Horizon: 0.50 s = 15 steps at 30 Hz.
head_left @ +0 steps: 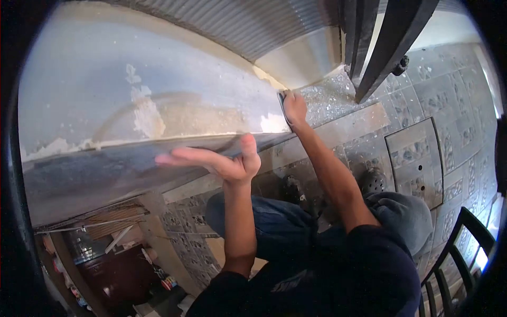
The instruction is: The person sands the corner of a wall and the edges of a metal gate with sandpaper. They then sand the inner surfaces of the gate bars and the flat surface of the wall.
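Observation:
My left hand is raised beside the lower edge of the wall, fingers stretched out and thumb up, holding nothing. Down near the wall's far end, my right hand is closed on a flat, thin tool with a dark edge. The tool lies against the end of the pale painted wall; its exact kind is partly hidden by my fingers. Bare cream patches show where the wall's paint is gone, and a white patch lies close to the tool.
Dark posts rise beyond my right hand. Pale flakes lie on the patterned tile floor around a square floor cover. A black chair stands at lower right, and cluttered shelving at lower left.

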Tool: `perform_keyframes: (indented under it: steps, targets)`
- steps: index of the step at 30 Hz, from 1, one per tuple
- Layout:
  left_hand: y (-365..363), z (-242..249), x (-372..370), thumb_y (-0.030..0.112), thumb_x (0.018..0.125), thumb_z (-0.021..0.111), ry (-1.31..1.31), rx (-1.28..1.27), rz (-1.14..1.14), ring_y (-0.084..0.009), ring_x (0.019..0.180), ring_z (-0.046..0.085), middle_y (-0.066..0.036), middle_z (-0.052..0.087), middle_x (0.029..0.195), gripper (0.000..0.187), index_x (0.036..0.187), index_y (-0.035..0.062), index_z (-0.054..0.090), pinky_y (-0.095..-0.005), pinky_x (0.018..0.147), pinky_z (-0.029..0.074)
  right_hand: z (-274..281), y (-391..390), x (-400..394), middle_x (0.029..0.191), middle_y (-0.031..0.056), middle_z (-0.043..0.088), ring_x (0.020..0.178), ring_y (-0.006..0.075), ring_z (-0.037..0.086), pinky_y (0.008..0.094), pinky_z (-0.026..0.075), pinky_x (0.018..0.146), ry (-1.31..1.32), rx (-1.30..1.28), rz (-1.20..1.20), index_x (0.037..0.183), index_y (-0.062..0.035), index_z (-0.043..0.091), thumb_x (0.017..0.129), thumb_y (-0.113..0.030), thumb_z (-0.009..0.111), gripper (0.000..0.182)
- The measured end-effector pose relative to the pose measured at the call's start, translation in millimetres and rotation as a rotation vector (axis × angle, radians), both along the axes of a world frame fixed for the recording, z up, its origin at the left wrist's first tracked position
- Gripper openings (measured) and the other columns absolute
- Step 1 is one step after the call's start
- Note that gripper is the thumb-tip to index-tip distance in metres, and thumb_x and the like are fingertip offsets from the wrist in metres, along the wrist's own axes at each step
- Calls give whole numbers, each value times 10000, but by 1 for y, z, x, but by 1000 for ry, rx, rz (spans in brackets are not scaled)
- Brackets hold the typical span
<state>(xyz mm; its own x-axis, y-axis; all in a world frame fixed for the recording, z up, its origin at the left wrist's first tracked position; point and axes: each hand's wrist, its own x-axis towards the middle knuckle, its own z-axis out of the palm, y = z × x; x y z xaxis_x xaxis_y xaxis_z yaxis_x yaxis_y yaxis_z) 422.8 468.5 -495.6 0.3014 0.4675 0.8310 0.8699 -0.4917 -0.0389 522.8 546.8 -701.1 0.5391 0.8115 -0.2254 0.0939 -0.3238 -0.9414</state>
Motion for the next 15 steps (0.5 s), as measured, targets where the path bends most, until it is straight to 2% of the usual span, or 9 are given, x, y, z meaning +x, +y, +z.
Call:
perform_keyframes:
  steps: [3, 5, 6, 7, 8, 10, 11, 14, 15]
  targets:
    - [2, 1, 9, 517, 848, 561, 14, 9, 55, -439, 1379, -254, -262, -257, 1502, 1068, 1473, -28, -112, -602, 1097, -79, 54, -2, 7, 924, 237, 652, 883, 396, 619, 453, 449, 790, 60, 89, 144, 901, -11, 674, 892, -286, 427, 370]
    - [1, 2, 12, 540, 851, 539, 11, 13, 119, -437, 1381, -248, -260, -256, 1503, 1067, 1472, -28, -117, -605, 1103, -55, 116, -10, 7, 848, 209, 648, 806, 383, 611, 423, 456, 740, -3, 386, 274, 831, 0, 648, 895, -238, 420, 336]
    - [-2, 2, 12, 527, 845, 547, 5, 1, 99, -439, 1388, -227, -254, -255, 1506, 1071, 1471, -25, -124, -606, 1108, -26, 155, -19, 7, 742, 163, 612, 711, 321, 592, 371, 450, 679, 199, 611, 228, 764, 13, 596, 892, -192, 433, 291]
    - [-3, 0, 13, 514, 840, 554, -3, -9, 78, -441, 1395, -206, -247, -253, 1509, 1075, 1470, -23, -131, -608, 1112, 3, 178, -25, 11, 705, 126, 582, 676, 244, 572, 333, 438, 654, 45, 833, 283, 752, 20, 576, 901, -203, 453, 296]
    - [-1, -2, 17, 514, 840, 554, -10, -14, 82, -441, 1395, -206, -247, -253, 1509, 1075, 1470, -23, -131, -608, 1112, 3, 181, -30, 13, 705, 126, 582, 676, 244, 572, 333, 438, 654, 40, 827, 290, 752, 20, 576, 901, -203, 453, 296]
    - [6, -3, 21, 472, 826, 570, -101, 32, -5, -442, 1408, -157, -233, -250, 1514, 1080, 1468, -21, -145, -603, 1118, 45, 188, -34, 18, 724, 119, 600, 689, 192, 566, 317, 438, 657, 498, 545, 365, 778, 30, 590, 919, -231, 460, 324]
    - [11, -6, 24, 441, 814, 583, -157, 61, -44, -443, 1415, -126, -223, -240, 1521, 1079, 1473, -12, -141, -591, 1125, 52, 153, -22, 7, 715, 134, 612, 674, 192, 562, 320, 439, 652, 316, 611, 229, 815, 24, 611, 932, -273, 454, 356]
    - [16, -3, 37, 386, 855, 560, -214, 119, -58, -442, 1417, -86, -280, -205, 1512, 1021, 1463, -38, -143, -554, 1133, 44, 37, -11, 8, 830, 213, 657, 777, 322, 626, 395, 469, 744, 164, 133, 179, 921, -4, 668, 914, -311, 452, 376]
    - [13, 0, 40, 380, 829, 612, -149, 111, 72, -451, 1416, -60, -288, -210, 1505, 1067, 1468, -22, -142, -568, 1127, 85, -1, -10, 7, 875, 237, 662, 828, 372, 637, 423, 474, 784, 43, -22, 129, 957, -20, 684, 906, -325, 448, 389]
